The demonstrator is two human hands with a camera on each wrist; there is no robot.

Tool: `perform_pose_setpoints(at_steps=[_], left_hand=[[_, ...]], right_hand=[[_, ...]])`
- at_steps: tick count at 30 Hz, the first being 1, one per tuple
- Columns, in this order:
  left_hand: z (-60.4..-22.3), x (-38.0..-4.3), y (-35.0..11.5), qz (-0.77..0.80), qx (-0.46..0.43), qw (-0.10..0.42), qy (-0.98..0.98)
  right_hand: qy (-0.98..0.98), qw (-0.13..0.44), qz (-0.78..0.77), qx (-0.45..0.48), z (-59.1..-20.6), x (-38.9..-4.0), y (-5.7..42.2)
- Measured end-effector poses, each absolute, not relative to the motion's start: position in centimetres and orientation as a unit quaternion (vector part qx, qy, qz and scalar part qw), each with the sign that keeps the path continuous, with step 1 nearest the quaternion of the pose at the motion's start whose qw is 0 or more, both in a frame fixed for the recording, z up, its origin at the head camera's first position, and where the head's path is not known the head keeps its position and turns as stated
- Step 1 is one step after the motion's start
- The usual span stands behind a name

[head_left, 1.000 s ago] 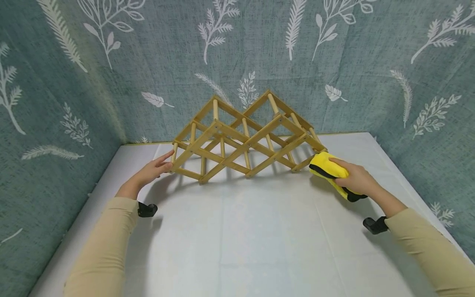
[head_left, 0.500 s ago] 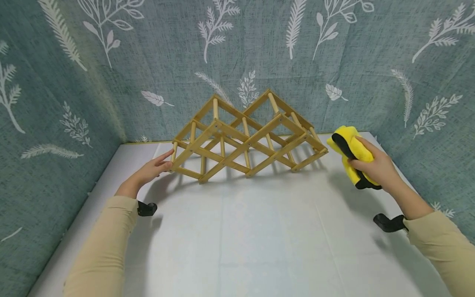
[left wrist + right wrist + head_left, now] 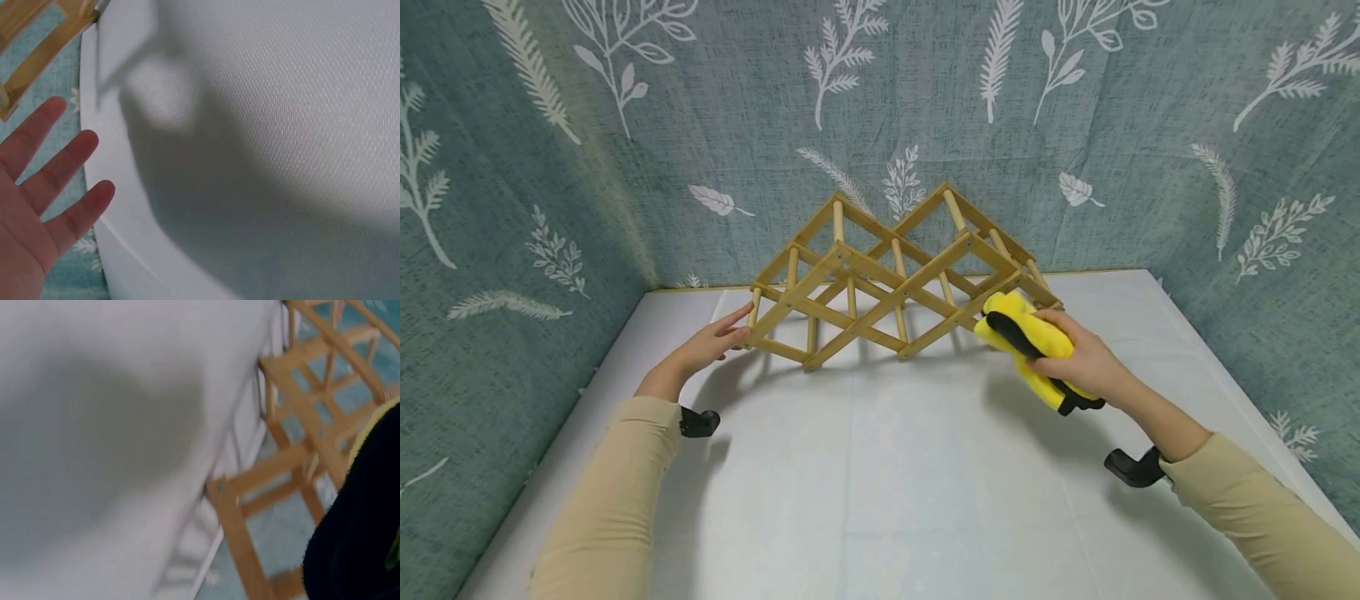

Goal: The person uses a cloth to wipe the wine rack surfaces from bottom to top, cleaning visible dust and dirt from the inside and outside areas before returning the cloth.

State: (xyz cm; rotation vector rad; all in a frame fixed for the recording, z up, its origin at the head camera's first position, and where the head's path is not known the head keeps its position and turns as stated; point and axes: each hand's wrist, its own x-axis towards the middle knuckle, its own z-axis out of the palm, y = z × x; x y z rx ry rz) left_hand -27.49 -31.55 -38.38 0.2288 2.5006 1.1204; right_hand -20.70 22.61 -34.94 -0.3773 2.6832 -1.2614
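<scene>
A wooden folding wine rack [image 3: 902, 292], with crossed slats and round dowels, stands zigzag-shaped toward the back of the table. At its left end my left hand [image 3: 706, 350] touches the end dowel and slat with extended fingers. Three straight, spread fingers [image 3: 59, 169] show in the left wrist view, below a rack corner. My right hand [image 3: 1086, 358] grips a bunched yellow cloth [image 3: 1026, 333] with black edging, which overlaps the rack's lower right end in the head view. The cloth's black edge [image 3: 356, 519] fills the right side of the right wrist view, beside the rack slats.
A white-covered table [image 3: 895, 483] extends in front of the rack. Blue-green fabric with white leaf prints [image 3: 760, 100] hangs behind it and along both sides. Black wrist mounts [image 3: 700, 422] sit at both sleeve cuffs.
My right hand lifts the cloth away from the rack's right end to the upper right, then brings it back leftward to the lower right slats. My left hand and the rack stay put.
</scene>
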Motion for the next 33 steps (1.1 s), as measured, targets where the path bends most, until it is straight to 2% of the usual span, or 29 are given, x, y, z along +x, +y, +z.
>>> perform_pose_setpoints(at_steps=[7,14,26,33], left_hand=[[-38.2,-27.6,-31.4,0.392,0.070,0.206,0.894],[-38.0,-27.5,-31.0,0.386,0.071,0.221,0.893],[-37.9,-27.5,-31.1,0.380,0.071,0.233,0.893],[-37.8,-27.4,-31.3,0.382,0.068,0.236,0.891]], right_hand=[[0.887,0.123,-0.398,-0.202,-37.5,-21.3,18.0],[0.897,0.138,-0.356,-0.222,-39.3,-22.1,14.7],[0.903,0.146,-0.303,-0.267,-42.1,-23.2,12.9],[0.909,0.154,-0.306,-0.236,-42.2,-23.0,12.2]])
